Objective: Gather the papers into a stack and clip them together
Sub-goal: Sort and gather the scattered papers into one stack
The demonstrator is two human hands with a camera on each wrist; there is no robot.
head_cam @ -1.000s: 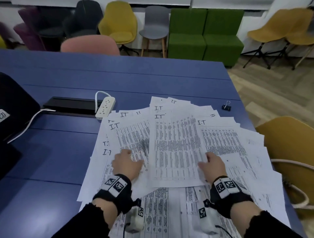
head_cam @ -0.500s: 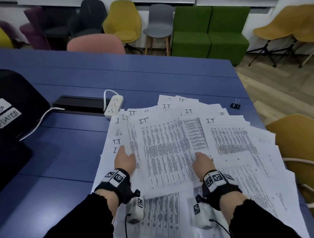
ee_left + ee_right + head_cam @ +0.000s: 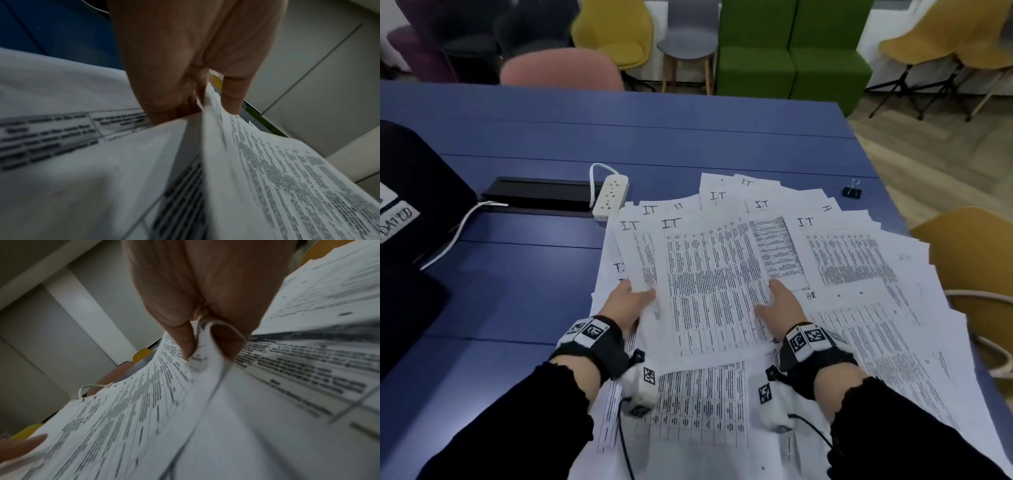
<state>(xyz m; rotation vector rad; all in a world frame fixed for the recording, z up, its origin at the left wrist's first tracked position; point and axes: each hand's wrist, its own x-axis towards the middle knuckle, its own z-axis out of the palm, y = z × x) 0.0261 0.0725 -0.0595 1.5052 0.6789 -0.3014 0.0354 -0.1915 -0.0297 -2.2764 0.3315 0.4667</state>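
Note:
Many printed sheets marked "IT" lie fanned over the right half of the blue table (image 3: 517,291). I hold a small bundle of papers (image 3: 715,291) lifted slightly above the rest. My left hand (image 3: 630,298) pinches its left edge, thumb on top (image 3: 230,97). My right hand (image 3: 777,305) pinches the right edge, where the paper curls between thumb and fingers (image 3: 203,345). A black binder clip (image 3: 852,192) lies alone at the table's far right edge, well beyond both hands.
A white power strip (image 3: 611,195) and a black cable tray (image 3: 537,195) sit left of the papers. A black bag (image 3: 410,205) with a white cable is at the far left. A yellow chair (image 3: 969,260) stands at the right edge; more chairs are behind.
Both hands drew together from flat on the spread sheets to gripping the edges of a central bundle, which shifted left and lifted.

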